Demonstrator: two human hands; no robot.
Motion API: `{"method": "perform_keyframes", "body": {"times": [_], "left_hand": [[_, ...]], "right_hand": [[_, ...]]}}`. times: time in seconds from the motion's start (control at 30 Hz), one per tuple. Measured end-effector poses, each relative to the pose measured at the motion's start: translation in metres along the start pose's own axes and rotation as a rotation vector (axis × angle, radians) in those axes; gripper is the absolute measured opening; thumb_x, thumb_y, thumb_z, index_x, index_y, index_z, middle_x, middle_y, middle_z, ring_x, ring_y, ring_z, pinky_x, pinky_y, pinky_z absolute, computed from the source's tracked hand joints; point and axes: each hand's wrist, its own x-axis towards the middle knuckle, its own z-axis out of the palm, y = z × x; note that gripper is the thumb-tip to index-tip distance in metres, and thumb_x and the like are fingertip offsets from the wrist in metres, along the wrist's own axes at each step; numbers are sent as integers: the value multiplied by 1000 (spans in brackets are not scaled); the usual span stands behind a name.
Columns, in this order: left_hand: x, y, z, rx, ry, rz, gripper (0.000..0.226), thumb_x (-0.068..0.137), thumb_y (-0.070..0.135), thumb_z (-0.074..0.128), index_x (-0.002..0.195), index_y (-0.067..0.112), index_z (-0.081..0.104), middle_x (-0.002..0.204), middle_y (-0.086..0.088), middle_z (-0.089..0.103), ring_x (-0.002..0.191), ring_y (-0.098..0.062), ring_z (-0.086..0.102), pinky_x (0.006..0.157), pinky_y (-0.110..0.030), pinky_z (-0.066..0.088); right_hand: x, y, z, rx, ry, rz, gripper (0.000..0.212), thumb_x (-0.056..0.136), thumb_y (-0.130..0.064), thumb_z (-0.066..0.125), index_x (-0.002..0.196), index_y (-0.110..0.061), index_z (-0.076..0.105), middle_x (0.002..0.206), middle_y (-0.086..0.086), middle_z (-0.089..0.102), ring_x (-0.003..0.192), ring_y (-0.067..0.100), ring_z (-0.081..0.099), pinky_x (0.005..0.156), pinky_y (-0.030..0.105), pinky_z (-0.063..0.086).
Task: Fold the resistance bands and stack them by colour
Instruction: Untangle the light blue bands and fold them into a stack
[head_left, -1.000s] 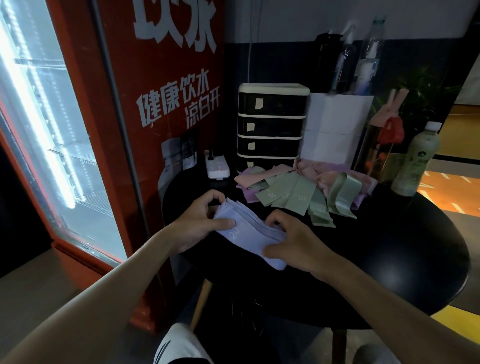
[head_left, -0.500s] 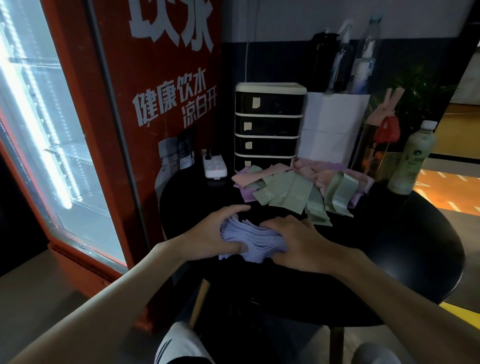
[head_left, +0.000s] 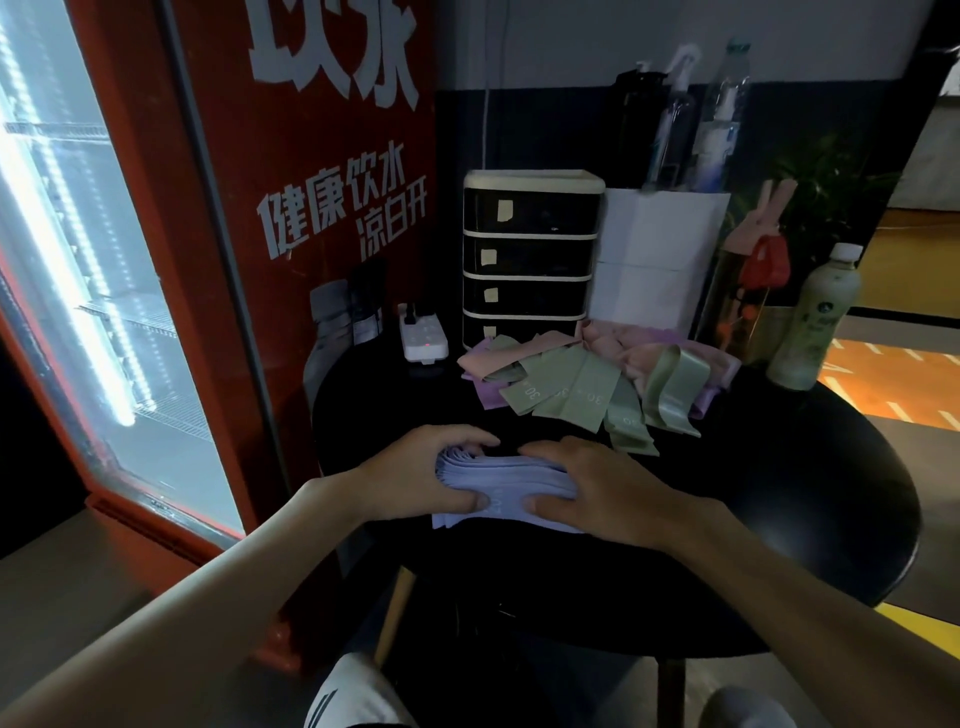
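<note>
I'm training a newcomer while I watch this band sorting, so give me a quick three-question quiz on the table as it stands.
1. True or false: the left hand and right hand both hold the lilac stack.
2. The loose bands printed "30" are: A yellow, B green, C black.
3. Fill in: behind the loose bands stands a black unit with four ____.
Key: 1 true; 2 B; 3 drawers.

Lavender folded bands (head_left: 511, 475), sage-green bands (head_left: 571, 387) and pink bands (head_left: 618, 345) lie on a black table (head_left: 779, 493).
</note>
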Motion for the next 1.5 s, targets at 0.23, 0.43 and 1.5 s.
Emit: {"method": "perform_keyframes", "body": {"times": [0.23, 0.43, 1.5], "left_hand": [[1, -2, 4, -42, 35, -10, 35, 78, 14, 83, 111, 17, 70, 108, 4, 65, 95, -9, 66, 80, -22, 53], [-1, -3, 2, -89, 30, -29, 31, 76, 15, 85, 102, 16, 69, 97, 4, 70, 83, -6, 67, 72, -20, 53], [-15, 2, 11, -311, 352, -217, 44, 75, 14, 84, 111, 22, 60, 100, -8, 67, 81, -14, 68, 67, -27, 58]], "right_hand": [[2, 4, 2, -80, 43, 1, 67, 81, -63, 62, 141, -42, 40, 122, -12, 46, 118, 12, 41, 106, 41, 30], [-8, 7, 0, 445, -13, 135, 88, 78, -42, 78, 149, -32, 26, 140, -13, 37, 131, 11, 41, 108, 34, 37], [-7, 7, 16, 785, 143, 191, 26, 86, -23, 74, 109, -22, 62, 99, -3, 63, 77, 3, 66, 65, 15, 50]]}}
